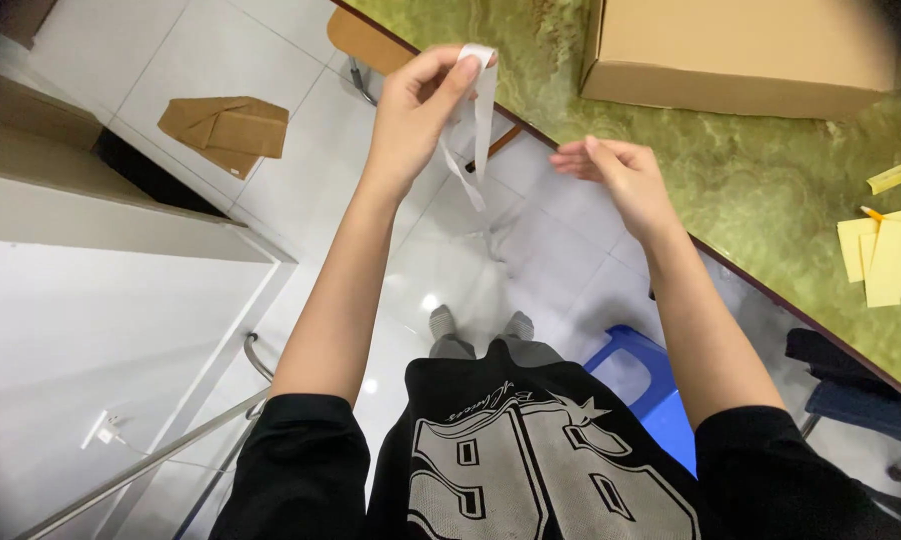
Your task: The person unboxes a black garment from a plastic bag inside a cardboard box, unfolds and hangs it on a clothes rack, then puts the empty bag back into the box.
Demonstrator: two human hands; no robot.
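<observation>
The left hand (416, 110) is raised over the tiled floor (271, 60), its fingers (461, 72) pinching the top of a white paper strip (483, 105) that dangles in a loop below them. At 3 o'clock from it, the right hand (621, 175) hovers near the strip, fingers loose and holding nothing. A green marbled desk (771, 190) runs from 12 to 4 o'clock, carrying a cardboard box (741, 50) and yellow paper pieces (886, 255).
</observation>
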